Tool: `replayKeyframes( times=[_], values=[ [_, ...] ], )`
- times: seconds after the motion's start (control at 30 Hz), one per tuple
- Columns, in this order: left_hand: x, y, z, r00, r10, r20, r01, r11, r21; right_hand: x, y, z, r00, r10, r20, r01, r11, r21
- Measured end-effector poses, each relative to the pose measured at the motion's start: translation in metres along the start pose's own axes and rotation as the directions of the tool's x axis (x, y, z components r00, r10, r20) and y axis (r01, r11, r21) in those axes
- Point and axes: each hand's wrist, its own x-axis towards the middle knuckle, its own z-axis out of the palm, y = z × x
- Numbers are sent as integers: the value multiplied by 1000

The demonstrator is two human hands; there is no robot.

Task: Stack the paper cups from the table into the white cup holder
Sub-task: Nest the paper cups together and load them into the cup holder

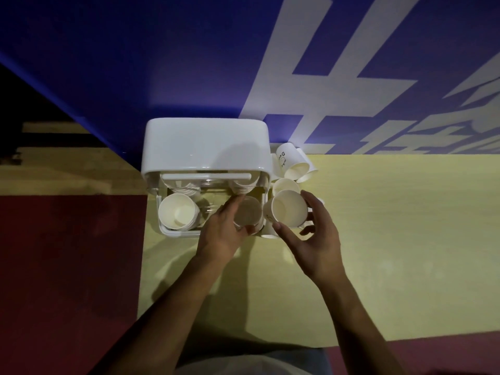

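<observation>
At the centre of the frame the left hand (pixel 226 228) grips the rim of a paper cup (pixel 247 215) sitting in the right slot of the white cup holder (pixel 205 147), while a stack (pixel 177 214) fills the left slot. The right hand (pixel 313 234) clasps another cup (pixel 289 209) by its wall just right of the holder, above the desk (pixel 378 239). More loose cups (pixel 293 163) lie behind it. These cups look light and thin-walled, easily crushed; a gentle hold near the stiffer rolled rim seems best.
</observation>
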Motion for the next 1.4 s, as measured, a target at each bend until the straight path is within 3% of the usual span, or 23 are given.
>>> replayKeyframes(
  times=[0.13,0.3,0.47,0.63,0.9,1.13,1.4],
  values=[
    [-8,-13,1,998,61,6,-59,981,-184,3,-10,15,994,-67,81,65,998,24],
    [-28,-28,-1,990,-123,-70,64,832,-550,13,-10,35,981,-111,161,98,992,83],
    [-22,-12,-8,985,-165,-46,95,746,-659,22,-4,46,969,-160,191,155,987,41],
    [-13,-3,-5,991,-129,-18,86,748,-658,18,9,51,949,-233,212,238,971,1],
    [-7,-25,21,994,-102,-37,67,850,-523,29,31,62,924,-295,244,353,905,-240],
    [-19,-22,27,982,-123,-145,40,879,-474,36,41,61,910,-189,369,241,965,-100],
    [-23,-21,33,967,-185,-176,78,871,-486,44,35,56,869,-190,457,242,969,-57]
  ],
)
